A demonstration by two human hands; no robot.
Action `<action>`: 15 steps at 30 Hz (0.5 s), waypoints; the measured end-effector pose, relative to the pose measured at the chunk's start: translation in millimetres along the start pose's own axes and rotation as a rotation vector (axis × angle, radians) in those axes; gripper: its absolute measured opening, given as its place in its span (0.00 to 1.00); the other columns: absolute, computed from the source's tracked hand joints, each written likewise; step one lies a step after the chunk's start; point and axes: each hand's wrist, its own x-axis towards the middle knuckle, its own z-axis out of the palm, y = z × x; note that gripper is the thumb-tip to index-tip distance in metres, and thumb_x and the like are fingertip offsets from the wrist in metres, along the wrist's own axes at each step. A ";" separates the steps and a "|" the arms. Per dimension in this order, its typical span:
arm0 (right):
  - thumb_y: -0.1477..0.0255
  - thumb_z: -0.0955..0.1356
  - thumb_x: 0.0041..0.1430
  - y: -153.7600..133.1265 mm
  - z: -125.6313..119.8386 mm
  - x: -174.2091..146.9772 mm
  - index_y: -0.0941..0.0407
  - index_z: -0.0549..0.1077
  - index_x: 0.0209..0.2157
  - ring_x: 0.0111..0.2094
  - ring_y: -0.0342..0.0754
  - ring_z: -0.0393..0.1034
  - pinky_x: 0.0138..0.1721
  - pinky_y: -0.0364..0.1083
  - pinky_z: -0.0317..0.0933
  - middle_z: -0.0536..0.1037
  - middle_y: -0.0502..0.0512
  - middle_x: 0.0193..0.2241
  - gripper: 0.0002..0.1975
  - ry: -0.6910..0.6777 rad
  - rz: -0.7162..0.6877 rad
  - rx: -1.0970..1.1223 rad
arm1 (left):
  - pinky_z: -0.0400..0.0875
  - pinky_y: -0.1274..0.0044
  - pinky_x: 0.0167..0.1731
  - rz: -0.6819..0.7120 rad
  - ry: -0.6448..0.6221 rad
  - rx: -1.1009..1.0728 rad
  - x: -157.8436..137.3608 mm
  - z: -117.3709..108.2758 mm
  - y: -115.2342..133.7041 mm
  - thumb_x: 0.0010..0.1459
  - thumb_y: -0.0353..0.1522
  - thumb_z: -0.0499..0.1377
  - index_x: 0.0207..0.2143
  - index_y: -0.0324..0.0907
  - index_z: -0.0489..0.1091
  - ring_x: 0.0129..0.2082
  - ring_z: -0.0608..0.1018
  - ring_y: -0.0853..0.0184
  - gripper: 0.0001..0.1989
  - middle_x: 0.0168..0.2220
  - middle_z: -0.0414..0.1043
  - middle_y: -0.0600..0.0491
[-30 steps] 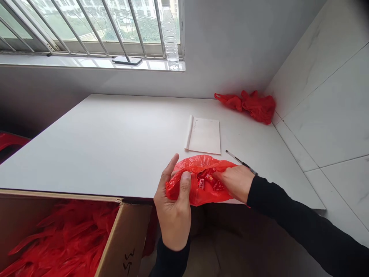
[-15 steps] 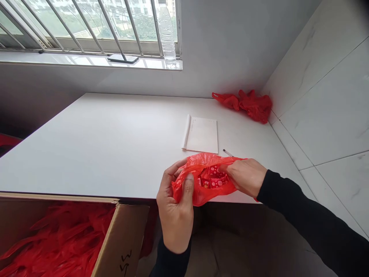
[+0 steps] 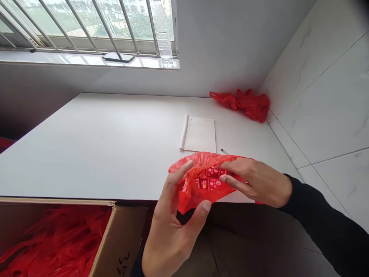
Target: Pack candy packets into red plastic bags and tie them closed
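Observation:
A red plastic bag [image 3: 198, 200] lies at the table's front edge with its mouth spread. Inside it show several small red packets [image 3: 215, 184] with white patterns. My left hand [image 3: 175, 227] is at the bag's left side, thumb and index finger wide apart around the crumpled rim; its other fingers are mostly hidden. From the right, my right hand [image 3: 259, 181] reaches over the opening. Its fingers stretch into the mouth beside the packets, with the thumb apart from them. I see nothing gripped between them.
A notepad [image 3: 200, 134] and a partly covered pen [image 3: 224, 151] lie behind the bag on the white table [image 3: 115, 146]. Another red bag [image 3: 250, 105] is in the far right corner. A cardboard box [image 3: 123, 234] of red bags stands front left. A bottle [image 3: 163, 34] is on the windowsill.
My left thumb has come off the bag's rim and that hand has spread. My right hand has drawn back to the right, its fingers opening. The packets stay inside the bag.

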 end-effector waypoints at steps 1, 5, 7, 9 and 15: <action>0.59 0.62 0.70 0.2 -2.0 -6.8 0.55 0.69 0.58 0.48 0.57 0.72 0.48 0.55 0.67 0.77 0.60 0.48 0.21 0.075 -0.048 0.015 | 0.72 0.77 0.53 0.016 -0.052 0.013 -0.9 -6.6 1.9 0.63 0.32 0.63 0.63 0.57 0.61 0.55 0.73 0.66 0.28 0.56 0.68 0.52; 0.67 0.66 0.66 8.2 -0.7 -35.5 0.52 0.58 0.67 0.59 0.60 0.62 0.58 0.60 0.61 0.68 0.60 0.60 0.30 0.244 -0.100 -0.123 | 0.71 0.87 0.42 0.084 -0.084 0.153 2.4 -26.7 4.7 0.66 0.29 0.59 0.54 0.54 0.71 0.40 0.75 0.75 0.17 0.41 0.70 0.56; 0.71 0.62 0.69 15.9 0.4 -47.7 0.50 0.61 0.66 0.56 0.58 0.66 0.54 0.59 0.64 0.71 0.60 0.56 0.25 0.289 -0.024 -0.165 | 0.70 0.89 0.39 0.117 -0.031 0.213 5.9 -30.3 5.9 0.66 0.28 0.59 0.49 0.52 0.74 0.37 0.74 0.76 0.12 0.38 0.70 0.57; 0.69 0.59 0.72 22.9 -2.6 -57.1 0.50 0.68 0.60 0.49 0.56 0.70 0.47 0.56 0.68 0.75 0.59 0.49 0.19 0.295 0.035 -0.138 | 0.69 0.89 0.37 0.133 0.020 0.254 9.1 -30.7 8.9 0.66 0.29 0.59 0.43 0.50 0.74 0.35 0.74 0.76 0.07 0.36 0.71 0.58; 0.61 0.65 0.69 17.6 -34.4 -74.5 0.46 0.77 0.46 0.34 0.48 0.74 0.32 0.47 0.68 0.79 0.52 0.41 0.10 0.612 0.283 0.037 | 0.69 0.84 0.38 0.227 0.291 0.357 18.4 -26.9 32.3 0.64 0.33 0.62 0.31 0.44 0.71 0.36 0.73 0.73 0.07 0.35 0.71 0.57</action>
